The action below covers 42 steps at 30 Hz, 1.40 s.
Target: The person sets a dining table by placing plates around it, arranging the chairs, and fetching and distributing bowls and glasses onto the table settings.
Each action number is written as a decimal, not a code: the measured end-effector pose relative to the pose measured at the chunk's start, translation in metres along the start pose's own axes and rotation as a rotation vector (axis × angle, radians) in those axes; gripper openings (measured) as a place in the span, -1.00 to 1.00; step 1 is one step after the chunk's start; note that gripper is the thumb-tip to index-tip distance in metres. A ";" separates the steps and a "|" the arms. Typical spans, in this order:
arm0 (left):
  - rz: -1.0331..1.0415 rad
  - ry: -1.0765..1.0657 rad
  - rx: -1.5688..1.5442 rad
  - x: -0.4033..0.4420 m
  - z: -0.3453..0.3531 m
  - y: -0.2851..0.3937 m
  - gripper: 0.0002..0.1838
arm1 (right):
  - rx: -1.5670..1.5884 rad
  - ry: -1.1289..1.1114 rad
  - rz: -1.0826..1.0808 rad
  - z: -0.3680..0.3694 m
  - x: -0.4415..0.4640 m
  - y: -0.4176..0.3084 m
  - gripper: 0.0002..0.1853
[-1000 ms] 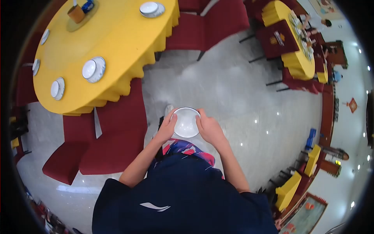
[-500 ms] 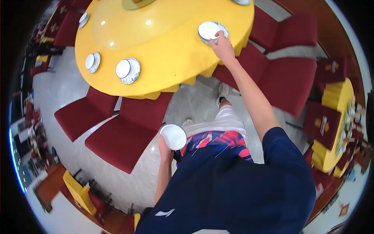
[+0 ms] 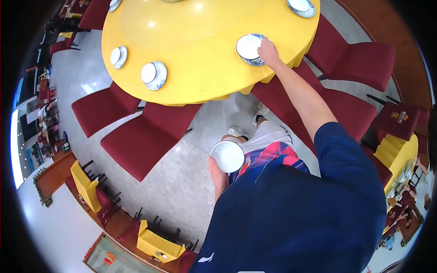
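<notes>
My left hand [image 3: 218, 175] is closed round the side of a white bowl [image 3: 227, 156] with a dark rim, held low in front of my body. My right arm reaches to the round table, where my right hand [image 3: 268, 51] grips the right rim of another white bowl [image 3: 248, 47]. That bowl sits on a blue-and-white patterned plate [image 3: 258, 61], partly hidden beneath it. Further left on the table, a white bowl [image 3: 148, 73] rests on a patterned plate [image 3: 158, 83]. Beyond it is a smaller-looking bowl [image 3: 115, 55] on its plate.
The table wears a yellow tablecloth [image 3: 200, 86], with a clear turntable [image 3: 191, 38] in its middle. Dark red chairs [image 3: 141, 139] stand round it, one [image 3: 314, 104] close under my right arm. Another bowl [image 3: 299, 4] on a plate is at the far right edge.
The whole view has shifted and turned as I moved. My right hand has gone from the near rim of the bowl to its right side. My left hand keeps its bowl.
</notes>
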<state>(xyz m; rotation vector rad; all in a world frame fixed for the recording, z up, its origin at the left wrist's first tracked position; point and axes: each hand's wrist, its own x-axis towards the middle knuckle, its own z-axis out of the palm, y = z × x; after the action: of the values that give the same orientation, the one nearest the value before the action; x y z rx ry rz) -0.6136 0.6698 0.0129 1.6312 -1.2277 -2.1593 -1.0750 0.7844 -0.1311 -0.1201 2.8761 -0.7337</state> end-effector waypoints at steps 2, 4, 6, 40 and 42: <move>-0.005 -0.013 0.007 -0.010 -0.002 -0.004 -0.39 | -0.051 -0.015 -0.073 0.001 -0.011 0.003 -0.75; 0.005 -0.035 0.004 -0.016 -0.008 -0.006 -0.40 | -0.152 -0.001 -0.177 -0.001 -0.003 -0.002 -0.87; 0.047 0.021 0.133 -0.015 -0.017 -0.005 -0.41 | -0.173 0.006 -0.249 -0.002 0.005 -0.008 -0.88; -0.095 -0.633 0.183 -0.134 0.205 -0.138 -0.38 | 0.543 0.242 0.027 -0.325 -0.264 0.316 -0.70; -0.165 -0.640 0.244 -0.174 0.240 -0.176 -0.37 | 0.619 0.285 0.065 -0.346 -0.310 0.365 -0.68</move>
<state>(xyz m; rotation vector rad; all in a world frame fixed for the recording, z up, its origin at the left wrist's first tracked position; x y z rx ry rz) -0.6955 1.0037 0.0323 1.1682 -1.6133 -2.8653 -0.8472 1.3034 0.0374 0.1700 2.7212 -1.6942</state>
